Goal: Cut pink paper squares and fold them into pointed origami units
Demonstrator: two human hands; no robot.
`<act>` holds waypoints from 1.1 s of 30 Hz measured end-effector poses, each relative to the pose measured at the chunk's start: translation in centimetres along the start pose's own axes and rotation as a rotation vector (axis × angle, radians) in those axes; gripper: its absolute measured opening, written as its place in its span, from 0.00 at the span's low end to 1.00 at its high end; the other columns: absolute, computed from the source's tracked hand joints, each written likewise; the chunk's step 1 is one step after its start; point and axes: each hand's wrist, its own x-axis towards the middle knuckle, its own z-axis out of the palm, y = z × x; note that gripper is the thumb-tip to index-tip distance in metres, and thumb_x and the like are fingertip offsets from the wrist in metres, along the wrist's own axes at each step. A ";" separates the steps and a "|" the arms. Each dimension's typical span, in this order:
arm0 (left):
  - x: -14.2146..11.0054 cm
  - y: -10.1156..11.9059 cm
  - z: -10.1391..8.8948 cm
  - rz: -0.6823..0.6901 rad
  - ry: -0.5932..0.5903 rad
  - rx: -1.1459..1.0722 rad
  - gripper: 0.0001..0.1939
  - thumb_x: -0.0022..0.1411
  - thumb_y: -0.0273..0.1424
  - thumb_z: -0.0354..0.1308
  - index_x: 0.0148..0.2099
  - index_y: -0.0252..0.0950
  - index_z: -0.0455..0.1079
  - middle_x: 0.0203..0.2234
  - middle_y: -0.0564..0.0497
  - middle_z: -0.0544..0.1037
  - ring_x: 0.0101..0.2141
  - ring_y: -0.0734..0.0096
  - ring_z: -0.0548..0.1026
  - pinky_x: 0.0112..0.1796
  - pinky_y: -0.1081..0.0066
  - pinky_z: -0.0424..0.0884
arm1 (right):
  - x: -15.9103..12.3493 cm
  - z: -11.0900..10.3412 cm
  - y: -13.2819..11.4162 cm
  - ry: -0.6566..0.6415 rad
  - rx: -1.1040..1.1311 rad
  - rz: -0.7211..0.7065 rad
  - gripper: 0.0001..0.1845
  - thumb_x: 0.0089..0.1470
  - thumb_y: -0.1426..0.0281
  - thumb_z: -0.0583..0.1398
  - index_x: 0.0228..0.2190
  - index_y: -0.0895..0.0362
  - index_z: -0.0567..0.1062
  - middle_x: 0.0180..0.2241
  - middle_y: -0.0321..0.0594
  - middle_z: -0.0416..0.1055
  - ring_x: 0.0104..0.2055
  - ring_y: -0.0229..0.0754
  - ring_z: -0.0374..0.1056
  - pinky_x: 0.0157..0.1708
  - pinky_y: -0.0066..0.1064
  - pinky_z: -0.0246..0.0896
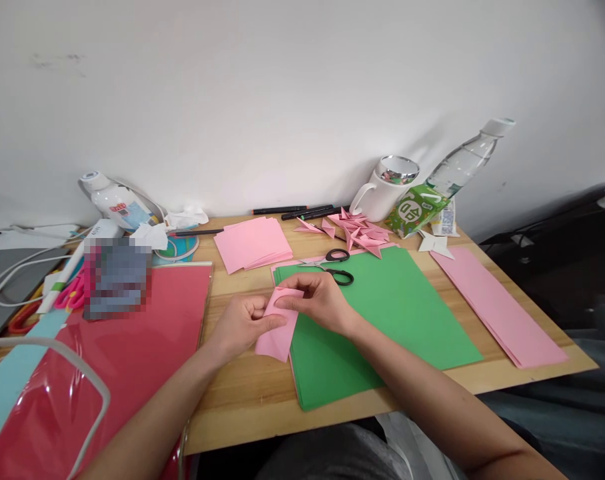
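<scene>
Between my two hands is a piece of pink paper [276, 339], held above the left edge of the green paper stack [382, 327]. My left hand [242, 323] pinches its left side, thumb lying across the front. At the paper's upper right, my right hand [320, 303] grips the top edge with thumb and fingers. The top edge looks bent over; the fingers partly hide it. Black-handled scissors [338, 267] lie just beyond my right hand on the green paper. A stack of pink paper squares [254, 243] rests behind my hands.
Folded pink paper stars [362, 233] are heaped beside a white mug [385, 190]. A green carton [415, 210] and a tilted water bottle [467, 160] stand behind. Pink strips [497, 307] lie at right, red paper [167, 333] at left. Black pens [307, 212] lie along the wall.
</scene>
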 end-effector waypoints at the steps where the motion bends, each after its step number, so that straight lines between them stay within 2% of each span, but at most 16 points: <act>1: 0.0 0.0 0.0 0.006 0.004 0.008 0.14 0.45 0.39 0.66 0.23 0.33 0.73 0.14 0.54 0.71 0.17 0.74 0.66 0.17 0.76 0.55 | 0.0 0.0 0.1 0.005 0.014 0.018 0.17 0.38 0.58 0.69 0.25 0.58 0.78 0.24 0.36 0.73 0.25 0.36 0.65 0.25 0.29 0.60; 6: 0.1 0.1 -0.1 0.006 -0.022 0.003 0.15 0.46 0.41 0.65 0.23 0.33 0.72 0.14 0.55 0.69 0.17 0.76 0.64 0.19 0.76 0.54 | 0.1 0.1 0.3 0.032 0.059 0.067 0.17 0.37 0.59 0.70 0.25 0.59 0.78 0.24 0.35 0.72 0.24 0.35 0.63 0.24 0.28 0.58; 11: 0.0 0.0 -0.1 0.021 -0.058 -0.076 0.20 0.48 0.46 0.63 0.28 0.32 0.73 0.19 0.52 0.73 0.20 0.73 0.67 0.21 0.76 0.58 | 0.0 0.2 0.1 0.067 0.046 0.023 0.14 0.38 0.61 0.69 0.25 0.59 0.77 0.25 0.36 0.73 0.25 0.36 0.64 0.25 0.28 0.59; 15: -0.1 -0.1 -0.1 0.066 -0.038 -0.070 0.21 0.51 0.48 0.61 0.28 0.32 0.73 0.20 0.51 0.74 0.21 0.72 0.69 0.20 0.75 0.60 | -0.1 0.3 0.0 0.052 0.064 0.019 0.12 0.40 0.64 0.68 0.26 0.59 0.76 0.25 0.36 0.72 0.26 0.35 0.63 0.26 0.27 0.58; 20: -0.1 0.1 -0.2 0.082 -0.020 -0.005 0.22 0.51 0.48 0.61 0.29 0.31 0.73 0.18 0.53 0.72 0.20 0.74 0.66 0.20 0.77 0.58 | -0.1 0.3 0.1 0.044 0.049 0.013 0.12 0.41 0.65 0.67 0.27 0.59 0.76 0.25 0.35 0.71 0.26 0.35 0.62 0.26 0.27 0.58; 25: -0.1 0.2 -0.4 0.048 -0.062 -0.075 0.23 0.52 0.49 0.60 0.31 0.30 0.72 0.20 0.52 0.72 0.21 0.75 0.65 0.21 0.78 0.58 | 0.2 0.2 0.3 0.109 0.056 -0.006 0.12 0.41 0.64 0.68 0.26 0.59 0.76 0.25 0.36 0.72 0.26 0.35 0.62 0.26 0.27 0.58; 30: 0.1 0.1 -0.4 0.088 -0.061 -0.072 0.23 0.53 0.49 0.59 0.27 0.31 0.70 0.17 0.55 0.66 0.19 0.79 0.60 0.19 0.79 0.53 | 0.2 0.3 0.3 0.102 0.138 0.024 0.14 0.39 0.63 0.69 0.27 0.59 0.75 0.26 0.36 0.72 0.26 0.35 0.63 0.27 0.27 0.59; 33: 0.2 -0.1 -0.3 0.103 -0.061 -0.081 0.22 0.55 0.48 0.58 0.29 0.31 0.71 0.19 0.54 0.67 0.20 0.78 0.61 0.20 0.78 0.54 | 0.2 0.2 0.3 0.129 0.158 0.030 0.14 0.39 0.63 0.69 0.27 0.59 0.75 0.25 0.35 0.71 0.25 0.34 0.62 0.26 0.27 0.58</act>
